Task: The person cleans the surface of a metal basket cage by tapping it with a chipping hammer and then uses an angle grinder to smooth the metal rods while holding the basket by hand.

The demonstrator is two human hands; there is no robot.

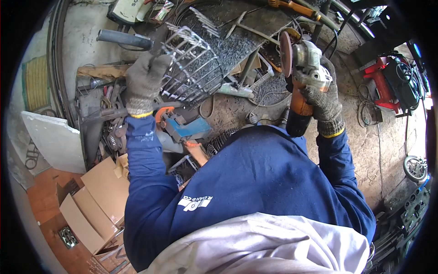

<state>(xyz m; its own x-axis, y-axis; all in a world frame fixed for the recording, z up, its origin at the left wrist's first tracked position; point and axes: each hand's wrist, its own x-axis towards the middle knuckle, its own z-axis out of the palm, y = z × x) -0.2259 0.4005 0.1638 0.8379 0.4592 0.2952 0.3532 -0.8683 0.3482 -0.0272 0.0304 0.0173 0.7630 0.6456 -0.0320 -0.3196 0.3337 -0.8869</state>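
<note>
Both my hands wear grey knit gloves with yellow cuffs. My left hand (pixel 145 80) is closed at the left edge of a basket-like cage of metal bars (pixel 194 68), which lies tilted over the work table; its fingertips are partly hidden. On the right, my right hand (pixel 325 98) grips an angle grinder (pixel 302 102) with an orange and black body and a silver head. The grinder's reddish-brown disc (pixel 286 54) stands on edge, apart from the cage. I cannot tell whether the disc is spinning.
Dark filings cover the table top (pixel 244 55). A grey pipe (pixel 123 39) juts out beyond my left hand. A blue metal tool (pixel 187 129) and cardboard boxes (pixel 98 196) lie at the left. A red-framed machine (pixel 381 84) with cables stands on the floor at right.
</note>
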